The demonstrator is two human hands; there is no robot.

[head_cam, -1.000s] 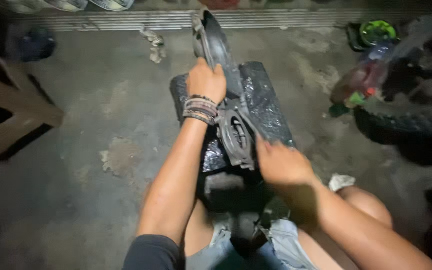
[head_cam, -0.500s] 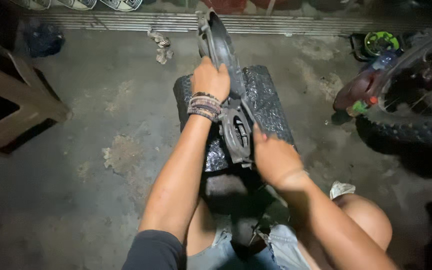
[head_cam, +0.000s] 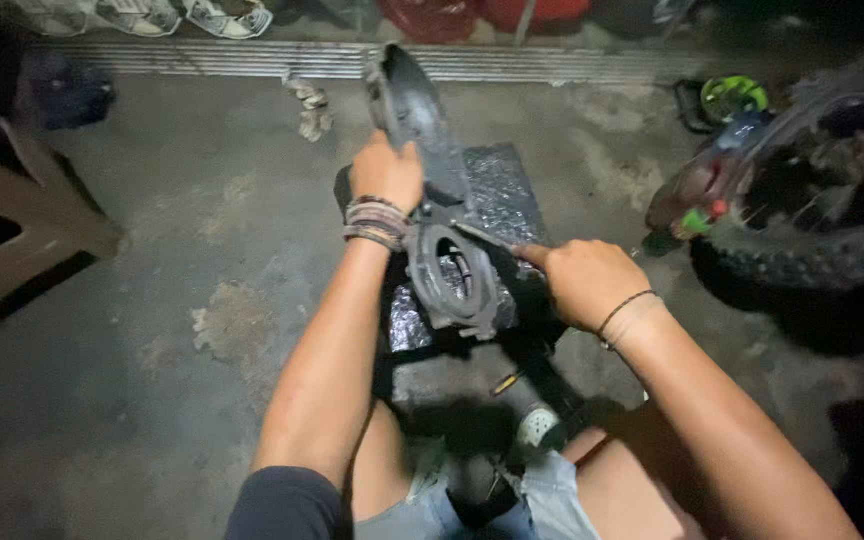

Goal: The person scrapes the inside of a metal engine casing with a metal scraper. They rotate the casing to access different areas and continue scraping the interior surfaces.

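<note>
Head view: no container with visible contents; only a dark textured mat (head_cam: 497, 190) spread on the concrete floor (head_cam: 152, 300) as a base for the work. On the mat, standing on edge and leaning away from the camera, a long grey metal engine cover (head_cam: 422, 130), dusty and scuffed, narrow and rounded at the far end, widening near the knees into a round housing with a ribbed circular opening (head_cam: 457, 275). Left hand (head_cam: 389, 172) clenched around the cover's upper edge, steadying it upright, stacked bracelets at the wrist. Right hand (head_cam: 584, 280) closed on a thin tool (head_cam: 497, 240) whose tip touches the rim of the round housing; thin band at that wrist. Beside the right hand, well apart from the cover, a knobby tyre (head_cam: 812, 260) and a green-and-black object (head_cam: 732, 97). Far left, a wooden bench (head_cam: 22, 220); along the top edge, shoes (head_cam: 182, 15) by a ribbed metal strip.
</note>
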